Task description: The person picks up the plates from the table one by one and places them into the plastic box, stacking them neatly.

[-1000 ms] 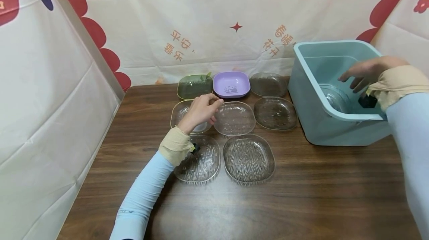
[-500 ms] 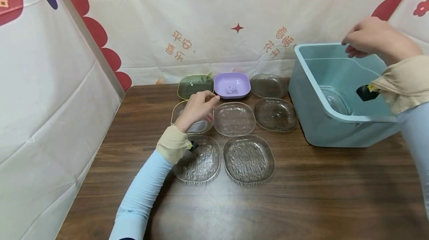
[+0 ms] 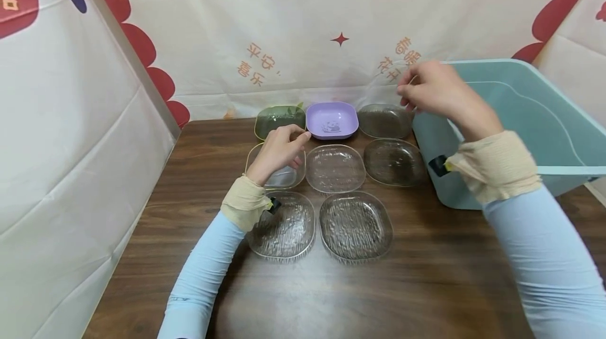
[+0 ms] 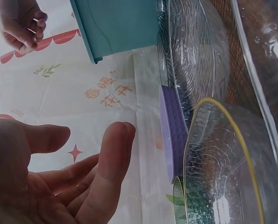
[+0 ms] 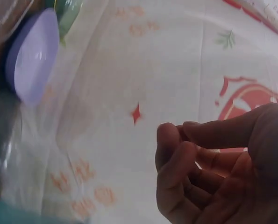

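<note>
In the head view my left hand (image 3: 281,150) hovers above a clear yellow-rimmed dish (image 3: 285,177), fingers relaxed and bent, holding nothing. The left wrist view shows a gap between its thumb and forefinger. My right hand (image 3: 445,91) is raised beside the bin's left wall, near a smoky dish (image 3: 384,121). Its fingers (image 5: 174,163) curl loosely, thumb near the forefinger, with nothing visible held. At the back stand a green dish (image 3: 279,119) and a purple dish (image 3: 332,120). A clear dish (image 3: 335,168) and another smoky dish (image 3: 394,162) lie in the middle row.
Two ribbed clear dishes, left (image 3: 284,228) and right (image 3: 356,226), sit nearest me on the wooden table (image 3: 312,302). A blue-green bin (image 3: 525,112) stands at the right, partly behind my right arm. A printed white cloth (image 3: 293,18) hangs behind and at the sides.
My right hand has come up out of the bin and moved left to its left side. The left hand has barely moved. The dish inside the bin is now hidden from the head view.
</note>
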Tool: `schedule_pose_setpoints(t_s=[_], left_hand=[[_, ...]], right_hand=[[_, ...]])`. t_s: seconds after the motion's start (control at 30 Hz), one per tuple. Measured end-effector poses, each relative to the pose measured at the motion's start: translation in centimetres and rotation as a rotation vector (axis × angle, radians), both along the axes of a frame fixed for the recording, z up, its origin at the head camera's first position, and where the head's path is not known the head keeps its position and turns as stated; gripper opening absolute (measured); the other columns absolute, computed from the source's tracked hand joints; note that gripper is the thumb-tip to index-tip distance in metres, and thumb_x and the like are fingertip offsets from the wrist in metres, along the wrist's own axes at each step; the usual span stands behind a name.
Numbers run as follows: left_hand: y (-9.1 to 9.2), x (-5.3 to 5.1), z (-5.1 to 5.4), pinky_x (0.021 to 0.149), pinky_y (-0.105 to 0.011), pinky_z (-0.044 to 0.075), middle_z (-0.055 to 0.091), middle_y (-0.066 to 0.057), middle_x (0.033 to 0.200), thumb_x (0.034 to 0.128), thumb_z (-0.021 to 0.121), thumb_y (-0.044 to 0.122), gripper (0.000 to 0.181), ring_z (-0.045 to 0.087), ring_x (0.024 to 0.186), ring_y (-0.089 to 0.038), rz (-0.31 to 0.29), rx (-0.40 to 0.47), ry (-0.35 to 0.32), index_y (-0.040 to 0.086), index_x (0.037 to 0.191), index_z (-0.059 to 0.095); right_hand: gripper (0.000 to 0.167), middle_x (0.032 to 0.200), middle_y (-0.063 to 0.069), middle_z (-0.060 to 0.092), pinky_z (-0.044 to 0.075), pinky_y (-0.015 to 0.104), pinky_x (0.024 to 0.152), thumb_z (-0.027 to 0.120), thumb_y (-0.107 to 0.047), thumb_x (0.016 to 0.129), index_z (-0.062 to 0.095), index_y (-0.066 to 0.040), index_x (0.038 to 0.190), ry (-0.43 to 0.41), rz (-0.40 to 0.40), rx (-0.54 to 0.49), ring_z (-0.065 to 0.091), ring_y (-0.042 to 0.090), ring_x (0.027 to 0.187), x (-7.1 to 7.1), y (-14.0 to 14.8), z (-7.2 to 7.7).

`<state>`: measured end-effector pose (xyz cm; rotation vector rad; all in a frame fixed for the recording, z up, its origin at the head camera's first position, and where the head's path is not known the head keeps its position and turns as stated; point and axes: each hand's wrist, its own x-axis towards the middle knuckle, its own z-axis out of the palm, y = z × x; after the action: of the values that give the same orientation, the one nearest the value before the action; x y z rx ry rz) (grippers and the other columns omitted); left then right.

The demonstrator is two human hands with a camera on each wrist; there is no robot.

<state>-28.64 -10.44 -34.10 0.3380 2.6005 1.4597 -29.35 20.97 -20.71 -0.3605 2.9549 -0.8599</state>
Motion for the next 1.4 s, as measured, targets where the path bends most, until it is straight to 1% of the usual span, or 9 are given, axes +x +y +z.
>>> schedule_pose_setpoints(t_s=[0.1,0.2,0.27,0.47,0.67,0.83,1.1,1.3,1.4], left_hand=[[0.2,0.0,0.1,0.063,-0.047,0.065,0.075,-0.024,0.105,0.1053,0.057,0.038,0.041,0.077,0.072,-0.038,0.000,0.002,0.014,0.007,0.129,0.067],[0.3,0.0,0.2,0.064,-0.049,0.065,0.076,-0.024,0.104,0.1055,0.057,0.038,0.040,0.077,0.072,-0.039,0.002,0.003,0.021,0.007,0.128,0.067],[0.3,0.0,0.3,0.064,-0.050,0.065,0.076,-0.024,0.104,0.1056,0.057,0.038,0.040,0.077,0.072,-0.039,-0.002,0.005,0.019,0.007,0.129,0.067],[0.5,0.1,0.3,0.062,-0.046,0.066,0.076,-0.024,0.103,0.1061,0.057,0.037,0.040,0.077,0.071,-0.036,-0.004,0.000,0.024,0.006,0.130,0.066],[0.8,0.1,0.1,0.063,-0.047,0.066,0.076,-0.023,0.104,0.1059,0.057,0.037,0.039,0.077,0.071,-0.034,-0.008,-0.018,0.017,0.008,0.129,0.067],[0.6,0.2,0.0,0.065,-0.049,0.065,0.076,-0.023,0.104,0.1058,0.057,0.038,0.040,0.077,0.071,-0.034,-0.015,-0.019,0.012,0.008,0.129,0.067],[-0.2,0.6,-0.2,0.059,-0.042,0.065,0.077,-0.023,0.100,0.1056,0.057,0.035,0.036,0.077,0.066,-0.032,0.027,-0.003,0.026,0.008,0.125,0.069],[-0.4,0.4,0.1,0.063,-0.048,0.065,0.076,-0.025,0.102,0.1056,0.057,0.036,0.040,0.077,0.070,-0.037,0.018,0.011,0.034,0.005,0.127,0.068],[-0.7,0.1,0.4,0.062,-0.045,0.065,0.075,-0.025,0.102,0.1057,0.056,0.037,0.041,0.077,0.071,-0.038,0.036,0.018,0.042,0.004,0.127,0.068]], right_hand=[[0.021,0.081,0.012,0.075,0.053,0.022,0.053,0.058,-0.016,0.101,0.068,0.002,0.108,0.049,-0.002,-0.011,0.066,0.007,0.058,0.6,-1.5,-1.6],[0.018,0.080,0.014,0.075,0.052,0.022,0.052,0.060,-0.016,0.100,0.069,0.000,0.105,0.076,-0.007,-0.058,0.067,0.011,0.058,0.8,-2.6,-3.3],[0.017,0.078,0.011,0.074,0.053,0.023,0.051,0.062,-0.016,0.100,0.069,-0.001,0.103,0.056,-0.003,-0.105,0.067,0.013,0.059,0.8,-3.0,-4.6],[0.019,0.073,0.001,0.070,0.056,0.027,0.052,0.062,-0.016,0.101,0.067,0.002,0.105,-0.068,0.023,-0.254,0.064,0.011,0.059,0.4,-3.4,-7.9],[0.020,0.078,0.010,0.072,0.058,0.028,0.054,0.062,-0.017,0.104,0.067,0.002,0.106,-0.096,0.017,-0.359,0.070,0.019,0.063,0.4,-3.0,-10.0],[0.019,0.083,0.016,0.072,0.058,0.031,0.055,0.062,-0.017,0.104,0.067,0.001,0.105,-0.080,0.041,-0.346,0.069,0.020,0.065,0.4,-2.9,-10.9],[0.019,0.086,0.018,0.073,0.059,0.030,0.056,0.059,-0.016,0.105,0.067,0.001,0.108,-0.114,0.057,-0.319,0.072,0.020,0.066,0.1,-2.9,-11.5],[0.020,0.091,0.021,0.073,0.059,0.027,0.056,0.056,-0.015,0.107,0.067,0.001,0.111,-0.109,0.060,-0.318,0.073,0.019,0.067,-0.2,-2.7,-11.2],[0.022,0.092,0.020,0.073,0.060,0.028,0.057,0.056,-0.017,0.107,0.067,0.001,0.112,-0.110,0.067,-0.331,0.073,0.018,0.067,-0.3,-2.6,-10.9]])
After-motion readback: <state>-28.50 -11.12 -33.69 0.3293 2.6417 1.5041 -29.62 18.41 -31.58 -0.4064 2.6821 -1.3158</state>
